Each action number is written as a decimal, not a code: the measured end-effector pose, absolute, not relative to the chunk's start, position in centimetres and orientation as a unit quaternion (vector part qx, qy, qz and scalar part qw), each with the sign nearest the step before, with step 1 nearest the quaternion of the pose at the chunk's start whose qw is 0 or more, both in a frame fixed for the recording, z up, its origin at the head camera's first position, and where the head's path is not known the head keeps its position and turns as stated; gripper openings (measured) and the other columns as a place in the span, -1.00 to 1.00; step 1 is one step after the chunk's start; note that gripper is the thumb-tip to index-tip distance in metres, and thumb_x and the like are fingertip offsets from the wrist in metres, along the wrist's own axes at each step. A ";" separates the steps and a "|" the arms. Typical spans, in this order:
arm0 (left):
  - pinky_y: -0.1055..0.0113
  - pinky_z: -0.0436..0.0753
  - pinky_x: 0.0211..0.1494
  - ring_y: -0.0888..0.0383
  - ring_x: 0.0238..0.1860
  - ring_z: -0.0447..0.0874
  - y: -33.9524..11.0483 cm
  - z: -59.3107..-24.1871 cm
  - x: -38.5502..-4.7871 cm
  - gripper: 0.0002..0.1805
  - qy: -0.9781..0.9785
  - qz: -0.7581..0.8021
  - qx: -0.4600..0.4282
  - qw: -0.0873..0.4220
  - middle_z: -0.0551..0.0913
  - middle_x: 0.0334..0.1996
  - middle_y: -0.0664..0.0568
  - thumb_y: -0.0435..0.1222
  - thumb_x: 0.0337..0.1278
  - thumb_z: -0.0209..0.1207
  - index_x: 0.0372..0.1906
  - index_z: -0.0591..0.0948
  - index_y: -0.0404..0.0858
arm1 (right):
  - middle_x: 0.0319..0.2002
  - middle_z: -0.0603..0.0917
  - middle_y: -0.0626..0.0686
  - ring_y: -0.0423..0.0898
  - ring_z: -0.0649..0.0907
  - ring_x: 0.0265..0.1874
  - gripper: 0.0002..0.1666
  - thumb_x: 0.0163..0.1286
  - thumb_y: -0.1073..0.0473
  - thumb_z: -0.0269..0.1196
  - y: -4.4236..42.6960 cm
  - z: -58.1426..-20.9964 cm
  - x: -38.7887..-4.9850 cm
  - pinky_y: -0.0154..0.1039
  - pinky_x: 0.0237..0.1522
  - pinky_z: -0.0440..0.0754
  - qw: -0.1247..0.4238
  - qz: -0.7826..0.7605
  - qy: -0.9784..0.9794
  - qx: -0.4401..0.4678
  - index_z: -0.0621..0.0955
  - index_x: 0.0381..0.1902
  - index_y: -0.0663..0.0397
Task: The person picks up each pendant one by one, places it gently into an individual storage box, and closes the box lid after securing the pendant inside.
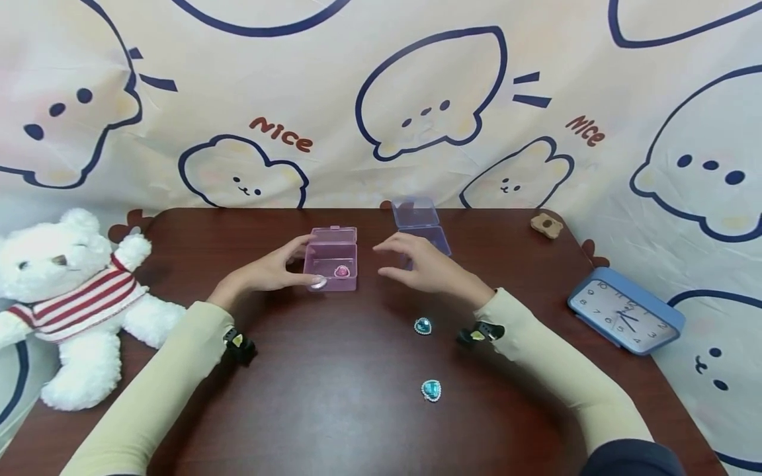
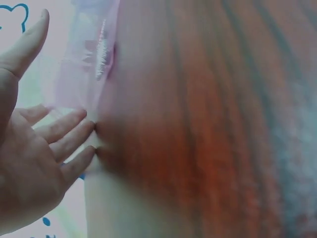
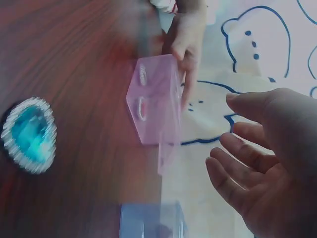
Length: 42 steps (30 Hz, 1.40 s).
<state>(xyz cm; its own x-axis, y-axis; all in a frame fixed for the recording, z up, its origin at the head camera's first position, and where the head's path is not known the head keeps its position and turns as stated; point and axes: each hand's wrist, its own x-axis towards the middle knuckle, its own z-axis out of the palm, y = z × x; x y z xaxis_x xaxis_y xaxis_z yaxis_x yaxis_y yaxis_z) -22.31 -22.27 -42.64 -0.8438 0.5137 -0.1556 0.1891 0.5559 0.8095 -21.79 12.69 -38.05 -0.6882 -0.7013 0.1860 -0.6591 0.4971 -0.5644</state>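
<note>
A pink translucent box (image 1: 330,284) stands open, its lid (image 1: 335,235) tipped back. Inside are a pink gem (image 1: 342,272) with a pale rim and a clear gem (image 1: 319,283). My left hand (image 1: 270,268) is at the box's left side, thumb by the front corner and fingers extended beside it; contact is hard to tell. My right hand (image 1: 425,264) hovers right of the box, fingers loosely bent with nothing between them. Behind it, partly hidden, an open blue translucent box (image 1: 439,238) stands. Two blue heart-shaped gems, one farther (image 1: 423,326) and one nearer (image 1: 431,391), lie on the table.
On the brown table (image 1: 333,396), a white teddy bear (image 1: 77,311) in a striped shirt sits at left. A blue clock (image 1: 625,311) leans at right. A small tan object (image 1: 546,225) lies at the back right corner. Patterned cloth (image 1: 333,79) hangs behind.
</note>
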 end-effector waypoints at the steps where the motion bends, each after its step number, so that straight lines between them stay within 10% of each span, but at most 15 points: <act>1: -0.31 0.14 0.60 -0.24 0.56 0.21 -22.3 -42.4 -22.3 0.08 0.861 0.425 0.206 0.188 0.29 0.52 -0.24 -0.05 0.24 0.39 0.64 -0.05 -0.10 | 0.15 0.69 0.05 -0.05 0.68 -0.02 -0.48 0.40 0.04 0.40 13.3 -37.9 -21.5 -0.14 -0.08 0.77 0.037 -0.310 0.867 -0.389 0.63 0.28 -0.02; 12: -0.29 0.18 0.57 -0.16 0.58 0.09 -16.7 -37.1 -21.3 -0.11 0.906 0.352 0.236 -0.022 0.25 0.56 -0.12 -0.01 0.23 0.39 0.57 0.27 -0.12 | 0.07 0.71 0.08 0.07 0.67 -0.11 -0.58 0.39 0.08 0.41 20.0 -39.1 -18.7 -0.07 -0.18 0.70 0.071 -0.299 0.876 -0.371 0.69 0.17 0.02; 22: -0.16 0.19 0.63 -0.21 0.64 0.01 -7.1 -38.5 -23.2 0.08 0.810 0.517 0.188 0.202 -0.15 0.65 -0.13 -0.06 0.24 0.39 0.66 -0.06 0.10 | 0.06 0.72 -0.01 -0.11 0.68 -0.01 -0.57 0.36 0.07 0.44 21.9 -41.7 -17.1 -0.12 0.03 0.71 0.117 -0.287 0.874 -0.373 0.70 0.16 0.01; 29: -0.26 -0.04 0.66 -0.15 0.70 -0.35 -3.5 -40.3 -25.5 0.27 0.808 0.526 0.079 0.253 -0.39 0.69 -0.09 -0.05 0.14 0.46 0.67 -0.24 0.12 | 0.07 0.63 -0.07 -0.16 0.59 0.06 -0.42 0.28 -0.08 0.49 20.6 -43.0 -16.4 -0.09 0.17 0.63 0.137 -0.243 0.890 -0.361 0.67 0.23 -0.10; 42: -0.21 -0.10 0.68 -0.17 0.70 -0.34 -1.2 -41.9 -25.6 0.19 0.792 0.553 0.067 0.250 -0.22 0.70 -0.08 -0.15 0.33 0.32 0.65 -0.38 0.08 | -0.04 0.64 -0.06 -0.15 0.57 -0.03 -0.62 0.33 0.06 0.46 20.0 -43.7 -15.8 -0.14 0.06 0.61 0.103 -0.222 0.897 -0.369 0.74 0.10 -0.09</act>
